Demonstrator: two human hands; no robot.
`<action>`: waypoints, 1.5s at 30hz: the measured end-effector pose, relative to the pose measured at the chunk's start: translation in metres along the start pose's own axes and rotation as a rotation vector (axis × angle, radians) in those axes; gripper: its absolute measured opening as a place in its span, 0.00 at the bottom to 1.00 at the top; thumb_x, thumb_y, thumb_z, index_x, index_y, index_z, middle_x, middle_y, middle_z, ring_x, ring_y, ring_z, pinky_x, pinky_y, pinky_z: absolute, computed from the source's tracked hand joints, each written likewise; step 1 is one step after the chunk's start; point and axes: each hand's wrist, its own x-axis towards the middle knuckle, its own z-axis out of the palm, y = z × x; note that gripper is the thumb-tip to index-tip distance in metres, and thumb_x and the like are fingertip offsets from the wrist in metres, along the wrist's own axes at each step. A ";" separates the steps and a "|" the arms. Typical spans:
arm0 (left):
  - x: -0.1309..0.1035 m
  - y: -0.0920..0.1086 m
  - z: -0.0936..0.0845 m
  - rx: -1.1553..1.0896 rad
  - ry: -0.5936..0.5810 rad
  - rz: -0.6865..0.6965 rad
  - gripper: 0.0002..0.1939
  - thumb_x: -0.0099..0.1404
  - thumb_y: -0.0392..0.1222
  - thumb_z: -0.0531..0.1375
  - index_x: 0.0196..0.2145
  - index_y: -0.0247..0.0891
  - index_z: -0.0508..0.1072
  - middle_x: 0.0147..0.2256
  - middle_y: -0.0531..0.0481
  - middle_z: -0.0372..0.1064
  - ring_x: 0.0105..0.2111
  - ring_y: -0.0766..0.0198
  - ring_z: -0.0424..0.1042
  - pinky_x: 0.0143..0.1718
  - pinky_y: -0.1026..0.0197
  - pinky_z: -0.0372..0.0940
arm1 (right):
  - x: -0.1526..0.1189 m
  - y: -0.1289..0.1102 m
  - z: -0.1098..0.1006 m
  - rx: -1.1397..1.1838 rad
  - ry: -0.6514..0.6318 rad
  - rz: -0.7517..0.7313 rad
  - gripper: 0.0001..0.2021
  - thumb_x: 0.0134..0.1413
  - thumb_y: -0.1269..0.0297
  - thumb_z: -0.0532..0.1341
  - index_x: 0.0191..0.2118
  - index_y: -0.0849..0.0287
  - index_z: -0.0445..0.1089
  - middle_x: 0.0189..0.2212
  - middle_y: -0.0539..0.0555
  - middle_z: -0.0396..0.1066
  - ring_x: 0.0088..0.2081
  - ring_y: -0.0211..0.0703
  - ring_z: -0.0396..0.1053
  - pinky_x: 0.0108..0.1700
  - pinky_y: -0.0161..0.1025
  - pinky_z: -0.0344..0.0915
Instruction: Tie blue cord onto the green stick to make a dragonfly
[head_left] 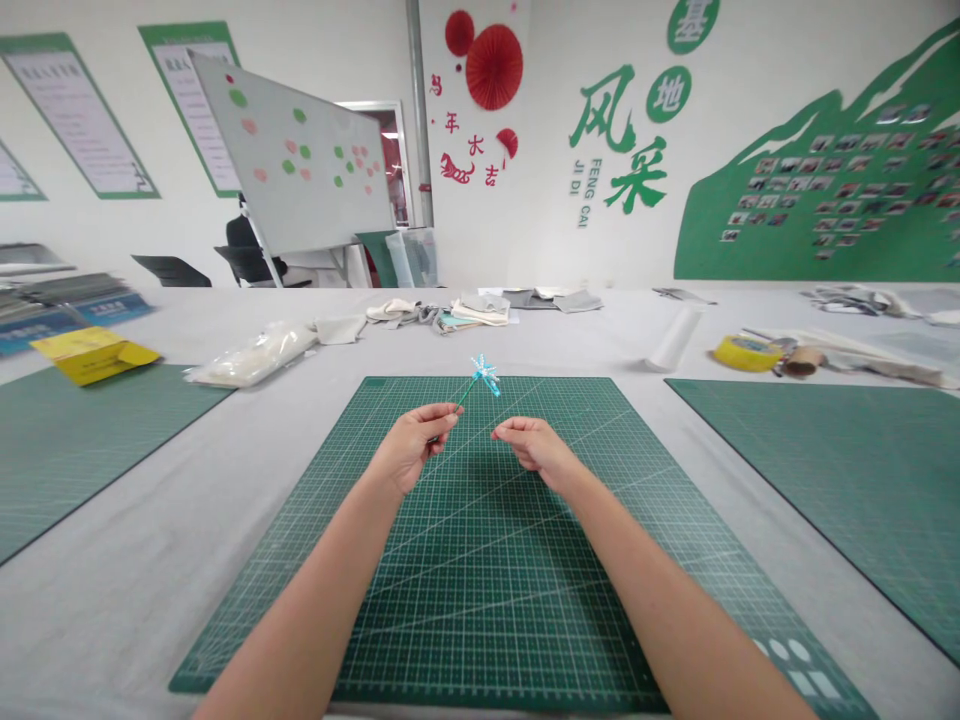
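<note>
Between the thumb and fingers of my left hand (415,442) is the thin green stem of a small artificial flower (484,373). Its light-blue and white petals point up and away from me, tilted to the right. My right hand (537,446) is just to the right, apart from the flower, with thumb and index finger pinched together. Whether anything tiny sits in that pinch I cannot make out. Both hands are above the green gridded cutting mat (480,600), over its far half.
More green mats lie at left (97,430) and right (840,470). Along the table's far side are a yellow card box (94,355), a plastic-wrapped packet (255,355), fabric pieces (480,308), a white roll (675,340) and yellow tape (746,353).
</note>
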 end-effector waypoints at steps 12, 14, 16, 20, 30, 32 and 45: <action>0.003 -0.003 -0.002 -0.043 -0.023 0.007 0.14 0.47 0.37 0.69 0.34 0.33 0.77 0.26 0.53 0.66 0.21 0.77 0.59 0.19 0.73 0.54 | 0.003 0.006 0.010 -0.276 0.047 -0.069 0.08 0.44 0.60 0.62 0.26 0.60 0.71 0.11 0.41 0.53 0.15 0.29 0.44 0.19 0.31 0.43; 0.004 -0.005 -0.002 -0.062 -0.037 0.000 0.14 0.48 0.36 0.69 0.34 0.32 0.77 0.25 0.54 0.65 0.21 0.77 0.59 0.19 0.73 0.55 | 0.005 0.008 0.010 -0.302 0.054 -0.094 0.08 0.44 0.61 0.62 0.26 0.60 0.71 0.13 0.43 0.56 0.16 0.29 0.46 0.21 0.32 0.45; 0.004 -0.006 -0.002 -0.093 -0.046 -0.017 0.14 0.48 0.35 0.69 0.35 0.31 0.76 0.25 0.54 0.64 0.21 0.77 0.59 0.18 0.74 0.55 | 0.007 0.011 0.010 -0.327 0.063 -0.118 0.08 0.44 0.61 0.62 0.26 0.61 0.72 0.15 0.44 0.58 0.18 0.30 0.49 0.23 0.32 0.47; 0.005 -0.009 -0.003 -0.190 -0.066 -0.093 0.14 0.50 0.32 0.68 0.36 0.31 0.75 0.25 0.55 0.63 0.20 0.77 0.61 0.17 0.74 0.57 | 0.011 0.016 0.009 -0.369 0.081 -0.165 0.09 0.44 0.60 0.62 0.24 0.61 0.72 0.17 0.45 0.62 0.21 0.33 0.54 0.27 0.33 0.52; 0.008 -0.014 -0.007 -0.304 -0.102 -0.209 0.11 0.54 0.30 0.65 0.38 0.33 0.74 0.39 0.50 0.69 0.21 0.80 0.65 0.19 0.75 0.65 | 0.011 0.019 0.009 -0.409 0.084 -0.204 0.10 0.45 0.58 0.60 0.24 0.60 0.71 0.20 0.48 0.67 0.24 0.36 0.59 0.31 0.35 0.55; 0.008 -0.014 -0.007 -0.314 -0.114 -0.216 0.11 0.55 0.31 0.65 0.38 0.34 0.74 0.43 0.49 0.69 0.21 0.80 0.65 0.19 0.76 0.65 | 0.011 0.019 0.010 -0.409 0.083 -0.208 0.10 0.45 0.58 0.60 0.24 0.60 0.71 0.20 0.48 0.66 0.24 0.36 0.59 0.31 0.35 0.55; 0.008 -0.021 -0.001 -0.379 -0.125 -0.275 0.10 0.54 0.30 0.65 0.36 0.34 0.75 0.45 0.46 0.70 0.20 0.80 0.64 0.16 0.77 0.60 | 0.011 0.019 0.009 -0.384 0.100 -0.214 0.09 0.47 0.60 0.60 0.24 0.60 0.70 0.18 0.46 0.63 0.22 0.34 0.57 0.28 0.34 0.53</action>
